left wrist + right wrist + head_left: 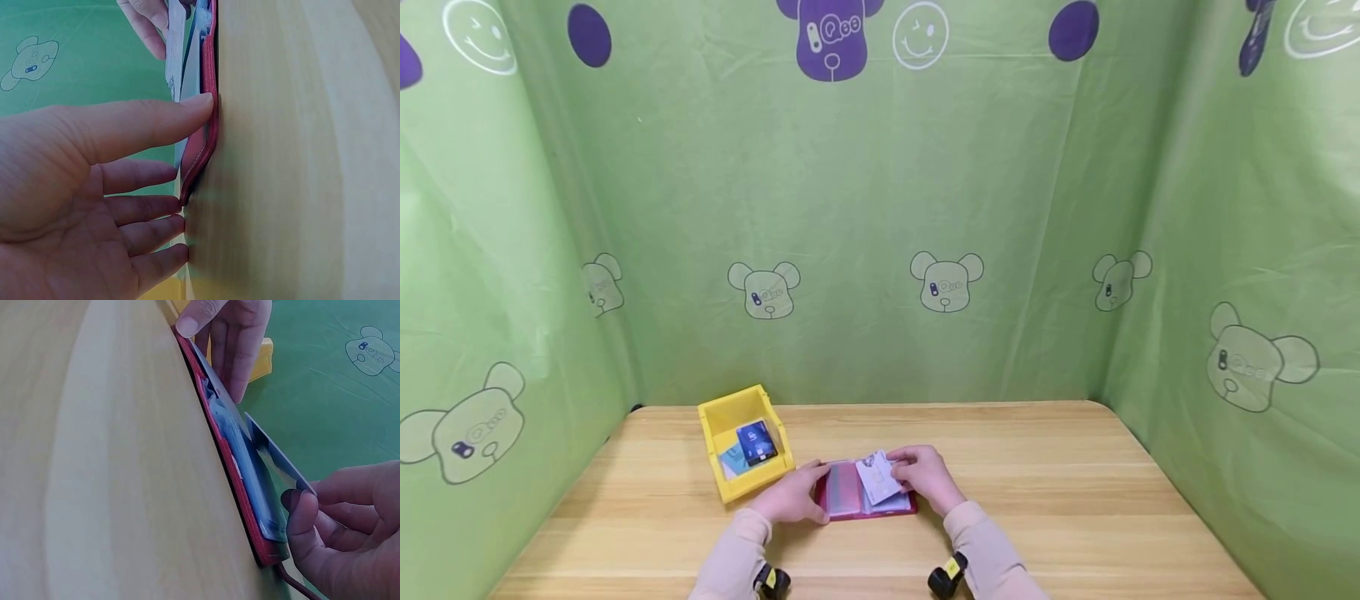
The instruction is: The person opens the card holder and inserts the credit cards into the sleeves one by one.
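Note:
A red card holder (844, 488) with clear plastic sleeves lies spread flat on the table. My left hand (790, 497) rests at its left end; in the left wrist view the thumb presses on the red edge and the fingers, nearly straight, reach along the far side. My right hand (928, 475) pinches a white card (876, 477) between thumb and fingers, tilted above the right-hand sleeves. From the right wrist view, that card (278, 456) stands at a slant, apart from the blue-tinted sleeves (240, 459) along most of its length.
Left of the card holder stands a yellow bin (727, 410), holding a dark blue card (756, 442) and a light teal card (733, 459). The wooden table (1037, 500) is bounded by green printed curtains (865, 183) at the back and sides.

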`<state>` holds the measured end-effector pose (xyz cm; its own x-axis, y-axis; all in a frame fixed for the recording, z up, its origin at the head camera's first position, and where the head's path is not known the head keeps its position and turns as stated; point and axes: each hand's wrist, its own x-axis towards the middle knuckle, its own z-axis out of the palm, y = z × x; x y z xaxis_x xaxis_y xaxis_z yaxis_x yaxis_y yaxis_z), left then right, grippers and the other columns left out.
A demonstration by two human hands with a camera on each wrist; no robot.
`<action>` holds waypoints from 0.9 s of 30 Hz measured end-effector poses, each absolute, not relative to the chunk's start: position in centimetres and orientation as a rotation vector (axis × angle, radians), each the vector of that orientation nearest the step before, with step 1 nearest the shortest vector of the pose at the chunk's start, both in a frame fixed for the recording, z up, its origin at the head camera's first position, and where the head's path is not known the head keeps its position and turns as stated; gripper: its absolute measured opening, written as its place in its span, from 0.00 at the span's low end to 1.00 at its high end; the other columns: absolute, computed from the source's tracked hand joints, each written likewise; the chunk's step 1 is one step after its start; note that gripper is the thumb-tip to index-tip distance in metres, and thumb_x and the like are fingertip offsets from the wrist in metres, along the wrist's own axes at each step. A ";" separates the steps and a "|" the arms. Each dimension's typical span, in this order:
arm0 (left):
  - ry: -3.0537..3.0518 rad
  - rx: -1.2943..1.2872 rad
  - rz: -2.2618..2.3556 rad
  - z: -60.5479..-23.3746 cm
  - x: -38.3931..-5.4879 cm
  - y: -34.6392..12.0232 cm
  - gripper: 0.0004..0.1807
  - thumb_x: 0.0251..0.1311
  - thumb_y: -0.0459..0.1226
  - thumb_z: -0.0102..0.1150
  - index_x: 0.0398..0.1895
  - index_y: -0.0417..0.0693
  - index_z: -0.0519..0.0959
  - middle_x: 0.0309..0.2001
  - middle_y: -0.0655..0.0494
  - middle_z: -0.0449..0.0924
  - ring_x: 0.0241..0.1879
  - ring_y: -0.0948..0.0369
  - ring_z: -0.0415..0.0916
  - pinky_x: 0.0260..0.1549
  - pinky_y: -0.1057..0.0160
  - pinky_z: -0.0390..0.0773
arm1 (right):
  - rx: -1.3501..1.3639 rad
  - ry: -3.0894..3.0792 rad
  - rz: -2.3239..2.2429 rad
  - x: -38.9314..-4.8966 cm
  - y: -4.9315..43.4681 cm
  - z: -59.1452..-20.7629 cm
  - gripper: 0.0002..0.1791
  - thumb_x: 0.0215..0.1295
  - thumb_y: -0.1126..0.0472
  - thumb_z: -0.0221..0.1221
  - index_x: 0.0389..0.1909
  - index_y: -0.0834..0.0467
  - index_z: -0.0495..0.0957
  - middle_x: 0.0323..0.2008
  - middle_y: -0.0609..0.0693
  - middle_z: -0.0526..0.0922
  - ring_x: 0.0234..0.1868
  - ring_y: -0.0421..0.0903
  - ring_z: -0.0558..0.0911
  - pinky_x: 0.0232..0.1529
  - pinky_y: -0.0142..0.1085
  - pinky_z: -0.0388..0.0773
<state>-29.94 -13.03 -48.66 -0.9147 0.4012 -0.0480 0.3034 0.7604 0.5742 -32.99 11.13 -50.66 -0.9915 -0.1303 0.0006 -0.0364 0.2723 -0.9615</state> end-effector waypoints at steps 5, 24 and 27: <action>2.783 0.561 0.873 -48.6 -29.9 -13.0 0.48 0.40 0.34 0.74 0.69 0.33 0.63 0.70 0.28 0.58 0.66 0.34 0.63 0.67 0.37 0.63 | -0.155 2.469 -1.807 -32.9 11.1 -50.7 0.18 0.55 0.74 0.57 0.48 0.69 0.81 0.40 0.60 0.84 0.25 0.41 0.75 0.24 0.30 0.76; 2.769 0.547 0.878 -48.4 -29.6 -13.0 0.47 0.43 0.35 0.73 0.69 0.33 0.64 0.70 0.29 0.58 0.67 0.34 0.62 0.68 0.37 0.62 | -0.136 2.554 -1.755 -32.9 10.7 -50.4 0.19 0.52 0.76 0.55 0.46 0.68 0.82 0.39 0.60 0.84 0.24 0.40 0.73 0.22 0.28 0.72; 2.768 0.547 0.878 -48.4 -29.7 -13.0 0.46 0.43 0.35 0.73 0.69 0.33 0.64 0.71 0.29 0.58 0.68 0.35 0.61 0.68 0.38 0.62 | -0.138 2.576 -1.737 -32.9 10.6 -50.6 0.19 0.53 0.76 0.55 0.46 0.68 0.83 0.41 0.61 0.85 0.26 0.41 0.74 0.23 0.28 0.73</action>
<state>-29.68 -13.00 -48.40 -0.9148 0.3987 -0.0649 0.2884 0.7570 0.5863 -32.92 10.64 -50.57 -0.9956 -0.0908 0.0235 -0.0559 0.3725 -0.9263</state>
